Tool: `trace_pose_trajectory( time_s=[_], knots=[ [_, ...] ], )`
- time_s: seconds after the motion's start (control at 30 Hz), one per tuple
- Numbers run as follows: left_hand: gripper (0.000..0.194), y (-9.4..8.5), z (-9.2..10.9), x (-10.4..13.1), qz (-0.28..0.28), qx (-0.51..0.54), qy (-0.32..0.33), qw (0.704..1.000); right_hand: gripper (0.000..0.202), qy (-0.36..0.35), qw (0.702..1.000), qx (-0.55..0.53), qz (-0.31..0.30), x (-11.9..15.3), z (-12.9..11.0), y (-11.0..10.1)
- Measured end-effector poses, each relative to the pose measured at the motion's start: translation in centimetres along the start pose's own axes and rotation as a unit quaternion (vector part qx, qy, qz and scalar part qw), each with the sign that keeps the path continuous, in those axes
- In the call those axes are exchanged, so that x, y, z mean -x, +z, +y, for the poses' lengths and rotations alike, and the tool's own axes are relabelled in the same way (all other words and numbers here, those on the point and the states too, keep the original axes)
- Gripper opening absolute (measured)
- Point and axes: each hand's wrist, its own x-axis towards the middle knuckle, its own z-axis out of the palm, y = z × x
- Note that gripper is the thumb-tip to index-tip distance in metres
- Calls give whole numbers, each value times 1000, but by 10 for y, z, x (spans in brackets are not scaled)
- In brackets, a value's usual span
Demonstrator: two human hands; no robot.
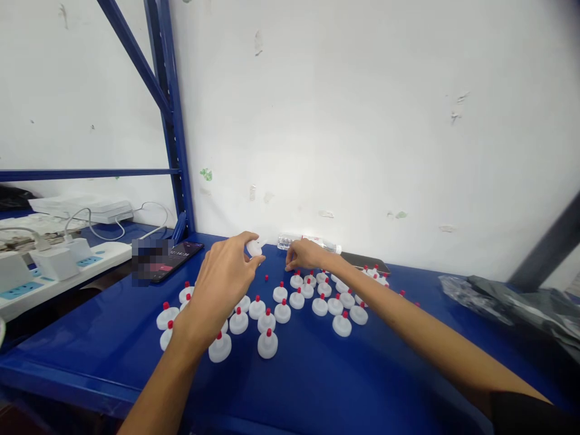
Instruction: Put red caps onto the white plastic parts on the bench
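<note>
My left hand [222, 281] is raised over the table, pinching a white plastic nozzle cap [254, 248] between thumb and fingers; no red tip shows on this one. Beyond it and to the right, my right hand [304, 254] is low over the tabletop with its fingers pressed together. Whatever they may hold is hidden. A small loose red tip [266, 278] lies between the two hands. Around both forearms stand several white nozzle caps [267, 344] with red tips pointing up, spread in a left group and a right group [342, 325].
The blue tabletop [308, 386] meets a white wall. A clear plastic bottle [328, 245] lies at the back, with a dark phone [365, 262] beside it. Another phone [181, 257] and a power strip [104, 257] are at left. Grey plastic bags [512, 302] lie right, and a blue post [174, 121] rises back left.
</note>
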Motion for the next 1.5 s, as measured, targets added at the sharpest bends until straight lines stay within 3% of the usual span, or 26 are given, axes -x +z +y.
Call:
trace_pose_trajectory(
  time_s=[0.2, 0.3, 0.4, 0.6, 0.73, 0.93, 1.2, 1.37, 1.5],
  knots=[
    [40, 1, 1, 0, -12, -6, 9, 1000, 7, -13, 1000, -7, -19, 6, 1, -3],
    [42, 2, 0, 0, -14, -10, 8, 1000, 7, -33, 999, -37, 12, 19, -1, -19],
    [44, 2, 0, 0, -21, -11, 10, 1000, 23, -67, 991, -100, 58, 38, -9, -38],
    [46, 0, 8, 1, -41, 12, 16, 999, 22, -177, 909, -346, 152, 76, -41, -59],
    [44, -1, 15, 3, -34, 51, 16, 998, 23, -179, 894, -378, 157, 85, -57, -60],
    [41, -1, 14, 3, -2, 60, 43, 997, 20, -190, 895, -353, 193, 86, -61, -57],
    [35, 1, 11, 2, -17, 48, 76, 996, 17, -208, 880, -349, 247, 84, -69, -46],
    [44, 2, 12, 1, -34, 61, 55, 996, 22, -188, 877, -387, 214, 78, -61, -46],
    [49, -1, 10, 2, 21, 79, 22, 996, 21, -114, 907, -368, 173, 57, -39, -37]
  ],
)
